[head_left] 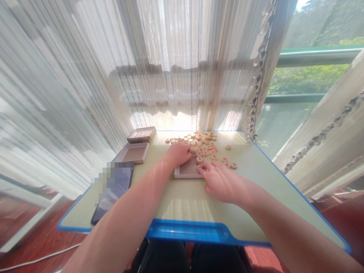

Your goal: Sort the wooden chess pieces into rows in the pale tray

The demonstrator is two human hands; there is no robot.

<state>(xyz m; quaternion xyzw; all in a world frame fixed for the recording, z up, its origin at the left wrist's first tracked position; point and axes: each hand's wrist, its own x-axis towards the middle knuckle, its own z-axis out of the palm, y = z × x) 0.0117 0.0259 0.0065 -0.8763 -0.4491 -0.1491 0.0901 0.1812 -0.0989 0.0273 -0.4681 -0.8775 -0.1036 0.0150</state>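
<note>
A shallow open box (pixel 189 175) lies on the table in front of me. Along its right side a row of round wooden Chinese chess pieces (pixel 199 160) is lined up. My right hand (pixel 220 182) reaches over the box's right wall, thumb and fingers pinching the nearest chess piece (pixel 200 167) of that row. Over the far left part of the box, my left hand (pixel 178 153) is curled closed; its fingertips are partly hidden, so what they hold does not show. Beyond both hands, many loose chess pieces (pixel 209 147) with red or dark characters are spread out.
Two more shallow boxes, one nearer (pixel 143 156) and one farther (pixel 142 133), are at the table's far left. A dark phone-like slab (pixel 113 197), partly pixelated, lies at the left. The table (pixel 182 206) has a blue rim; curtains (pixel 176 87) hang behind it.
</note>
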